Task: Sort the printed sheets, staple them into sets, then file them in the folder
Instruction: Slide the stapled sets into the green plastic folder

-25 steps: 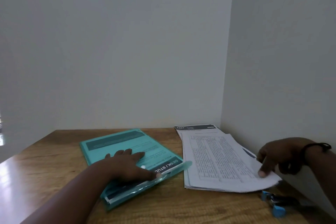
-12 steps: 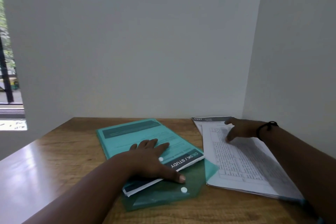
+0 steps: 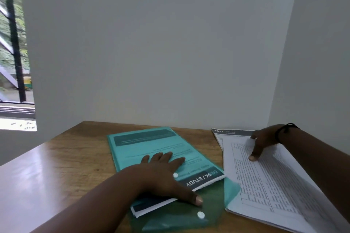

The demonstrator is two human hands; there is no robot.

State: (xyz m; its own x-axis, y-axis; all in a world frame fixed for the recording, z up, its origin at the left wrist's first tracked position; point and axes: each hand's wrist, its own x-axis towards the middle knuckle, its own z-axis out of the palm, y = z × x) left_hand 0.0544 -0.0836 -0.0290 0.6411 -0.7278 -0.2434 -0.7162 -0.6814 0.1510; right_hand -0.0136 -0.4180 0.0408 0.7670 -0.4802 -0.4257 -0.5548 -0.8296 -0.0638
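Observation:
A translucent teal folder (image 3: 136,143) lies on the wooden desk (image 3: 72,159), its snap flap (image 3: 206,212) open toward me. Printed sheets headed "DESK / STUDY" (image 3: 203,178) stick out of its mouth. My left hand (image 3: 162,174) rests flat on the folder with straight fingers, the thumb on the sheets' edge. To the right lies a stack of printed table sheets (image 3: 269,185). My right hand (image 3: 263,142) rests on the far end of that stack, fingertips touching the top sheet. No stapler is in view.
The desk sits in a corner: a white wall runs close behind the folder, another close beside the right stack. A window (image 3: 13,53) opens at the far left. Bare desk top shows left of the folder.
The folder flap has opened and the sheets now stick out. My right hand moved from the stack's near corner to its far end. The view shifted left, and the blue stapler left the frame.

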